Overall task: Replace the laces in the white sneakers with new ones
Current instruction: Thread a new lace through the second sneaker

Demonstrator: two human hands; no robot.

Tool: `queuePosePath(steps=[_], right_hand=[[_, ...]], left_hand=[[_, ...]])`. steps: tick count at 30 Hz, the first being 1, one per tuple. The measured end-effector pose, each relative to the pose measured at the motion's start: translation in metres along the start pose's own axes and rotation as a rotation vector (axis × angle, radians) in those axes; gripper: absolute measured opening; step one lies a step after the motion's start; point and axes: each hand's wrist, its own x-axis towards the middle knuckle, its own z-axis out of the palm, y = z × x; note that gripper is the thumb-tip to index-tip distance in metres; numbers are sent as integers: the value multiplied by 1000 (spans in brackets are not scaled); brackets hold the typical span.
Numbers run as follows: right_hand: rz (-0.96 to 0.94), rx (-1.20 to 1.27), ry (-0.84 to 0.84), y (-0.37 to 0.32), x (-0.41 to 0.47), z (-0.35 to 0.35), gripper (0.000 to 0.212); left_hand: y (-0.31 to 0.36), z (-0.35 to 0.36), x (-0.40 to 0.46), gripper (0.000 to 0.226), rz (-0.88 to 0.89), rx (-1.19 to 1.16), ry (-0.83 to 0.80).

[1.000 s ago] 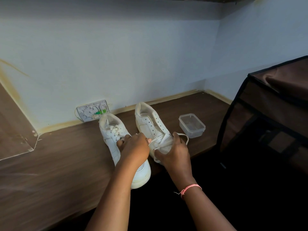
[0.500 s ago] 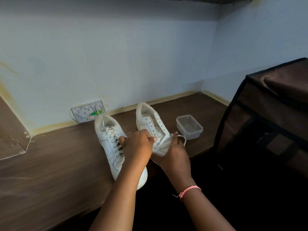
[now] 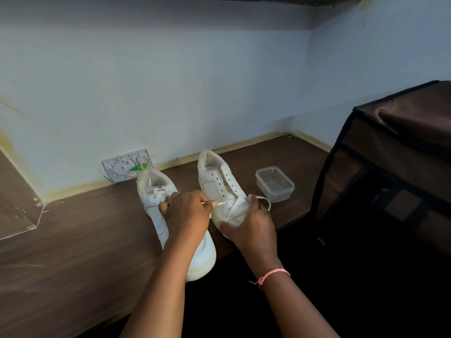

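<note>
Two white sneakers stand on the brown wooden desk (image 3: pixel 73 252), toes toward me. The left sneaker (image 3: pixel 156 191) is laced and tied at the top. The right sneaker (image 3: pixel 217 181) has bare upper eyelets and a white lace (image 3: pixel 235 204) crossing only its lowest holes near the toe. My left hand (image 3: pixel 188 215) reaches over the left sneaker and pinches the lace's tip, pointing it at the right sneaker. My right hand (image 3: pixel 249 225) grips the right sneaker's toe, thumb on top. A loop of lace (image 3: pixel 266 202) hangs beyond that hand.
An empty clear plastic container (image 3: pixel 274 184) sits right of the sneakers. A white wall plate with wires (image 3: pixel 127 164) leans against the wall behind the left sneaker. A dark brown fabric cabinet (image 3: pixel 390 167) stands at the right. A clear acrylic piece (image 3: pixel 19 220) lies far left.
My left hand has drawn the lace tip out leftward and holds it at the right sneaker's eyelets. My right hand has slid down onto the toe. The view shifted slightly.
</note>
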Motion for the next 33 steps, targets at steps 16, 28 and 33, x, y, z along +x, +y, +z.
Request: queuePosePath(steps=[16,28,33], right_hand=[[77,334,19,29,40,-49,17],[-109,32,83,0,28,-23,42],[-164,10,144,6,34,-15,7]], left_hand=[[9,14,-4,21,72,76,34],[11,21,0,21,67,-40,-39],[11,22,1,19,70,-39,-15]])
